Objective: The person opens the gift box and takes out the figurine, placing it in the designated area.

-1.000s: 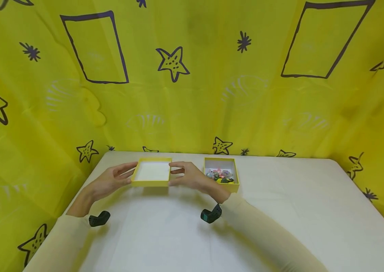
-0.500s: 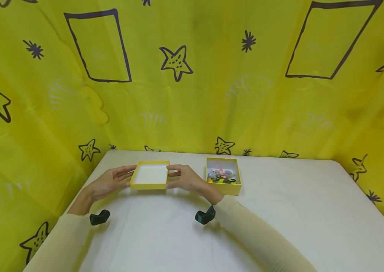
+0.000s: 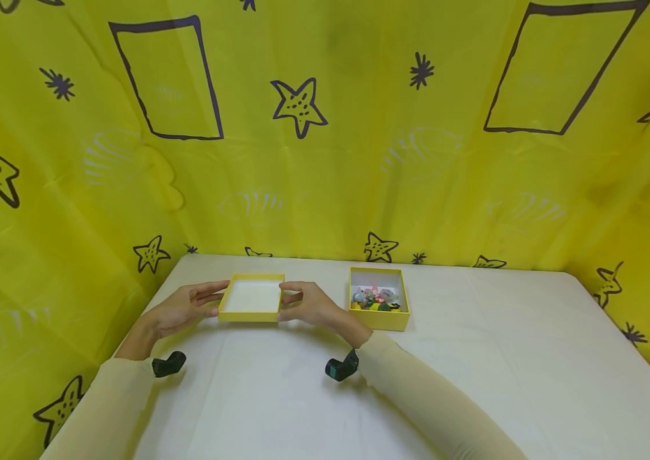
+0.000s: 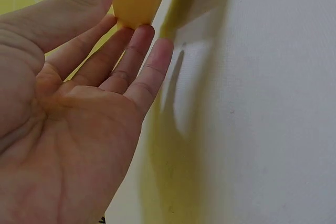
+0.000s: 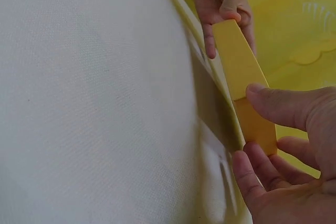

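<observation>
A shallow yellow box lid [image 3: 253, 297] with a white inside faces up at the left back of the table. My left hand [image 3: 182, 309] grips its left side, fingertips and thumb on the edge. Opposite, my right hand [image 3: 312, 305] holds the right side; the right wrist view shows the thumb on the lid's front corner [image 5: 247, 90] and fingers beneath. A shadow lies under the lid on the cloth. Right of the hands stands a deeper yellow box [image 3: 381, 321] with several small colourful figurines [image 3: 375, 298] inside.
A white cloth covers the table [image 3: 474, 358]. Its far edge meets a yellow curtain [image 3: 348, 179] printed with stars and frames, which also runs along the left and right sides. A dark wrist device [image 3: 169, 364] sits below each wrist.
Both hands have brought the lid slightly left and lower, nearer the table. Its shadow has shrunk beneath it. The box of figurines stays in place; the head view has shifted a little.
</observation>
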Demonstrator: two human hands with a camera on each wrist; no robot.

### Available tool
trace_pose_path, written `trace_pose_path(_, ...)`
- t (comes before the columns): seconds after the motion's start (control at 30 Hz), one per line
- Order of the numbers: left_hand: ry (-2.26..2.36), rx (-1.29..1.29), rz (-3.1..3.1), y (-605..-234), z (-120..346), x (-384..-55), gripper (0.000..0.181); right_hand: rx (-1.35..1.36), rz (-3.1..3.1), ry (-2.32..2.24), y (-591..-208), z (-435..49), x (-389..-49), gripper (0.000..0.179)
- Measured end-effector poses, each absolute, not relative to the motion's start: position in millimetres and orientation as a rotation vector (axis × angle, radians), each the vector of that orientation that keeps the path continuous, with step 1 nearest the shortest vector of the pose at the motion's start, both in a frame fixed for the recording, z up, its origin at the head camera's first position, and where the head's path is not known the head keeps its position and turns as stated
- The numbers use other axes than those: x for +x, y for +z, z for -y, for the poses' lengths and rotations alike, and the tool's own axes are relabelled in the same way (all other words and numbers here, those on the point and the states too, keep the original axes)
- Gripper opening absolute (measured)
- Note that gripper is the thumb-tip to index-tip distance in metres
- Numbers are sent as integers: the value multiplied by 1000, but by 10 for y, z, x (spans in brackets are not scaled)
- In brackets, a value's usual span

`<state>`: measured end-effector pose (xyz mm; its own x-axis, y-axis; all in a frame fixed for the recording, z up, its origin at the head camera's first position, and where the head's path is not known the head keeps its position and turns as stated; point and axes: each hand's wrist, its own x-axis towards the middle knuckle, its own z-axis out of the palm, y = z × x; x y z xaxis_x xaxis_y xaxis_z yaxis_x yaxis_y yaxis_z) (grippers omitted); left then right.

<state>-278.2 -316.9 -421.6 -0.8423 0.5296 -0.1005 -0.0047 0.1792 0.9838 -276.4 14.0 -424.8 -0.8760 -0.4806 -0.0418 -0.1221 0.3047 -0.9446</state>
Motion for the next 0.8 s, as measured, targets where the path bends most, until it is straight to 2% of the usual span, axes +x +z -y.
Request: trace_pose_path(0.8, 1644, 444, -2063, -4288, 3176, -2836, 83, -569, -2375, -1518, -4385, -54, -2783, 73)
